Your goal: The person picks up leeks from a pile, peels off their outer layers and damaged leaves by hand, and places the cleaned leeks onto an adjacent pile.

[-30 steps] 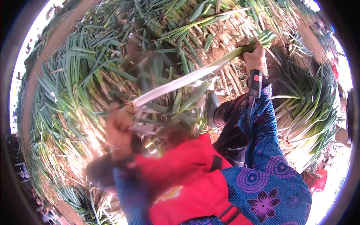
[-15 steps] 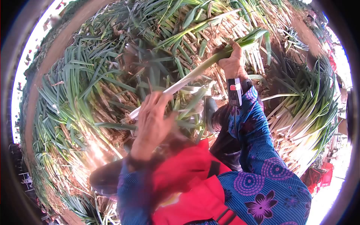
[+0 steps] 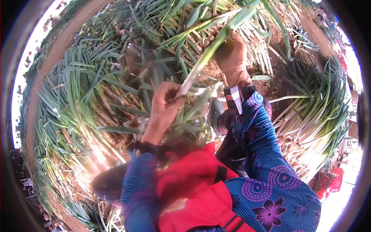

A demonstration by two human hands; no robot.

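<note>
A long green onion (image 3: pixel 209 52) is stretched at a slant between my two hands, white end low and green leaves high. My left hand (image 3: pixel 165 104) pinches its white lower end between thumb and fingers; the root tip is hidden there. Higher up, my right hand (image 3: pixel 232 58) is closed around the green part, with the leaves reaching past it to the upper right. Below the stalk lie loose leaves and white pieces (image 3: pixel 197 110) on the ground, between my legs.
Heaps of green onions surround me: a large left pile (image 3: pixel 81 104), a far pile (image 3: pixel 247 38) and a right pile (image 3: pixel 317 112) with white ends toward me. Bare soil (image 3: pixel 50 58) runs along the far left. A red container (image 3: pixel 335 179) stands at the lower right.
My left hand has moved up and right, now pinching the white end. My right hand has turned and come slightly left, and the onion stands steeper and higher.
</note>
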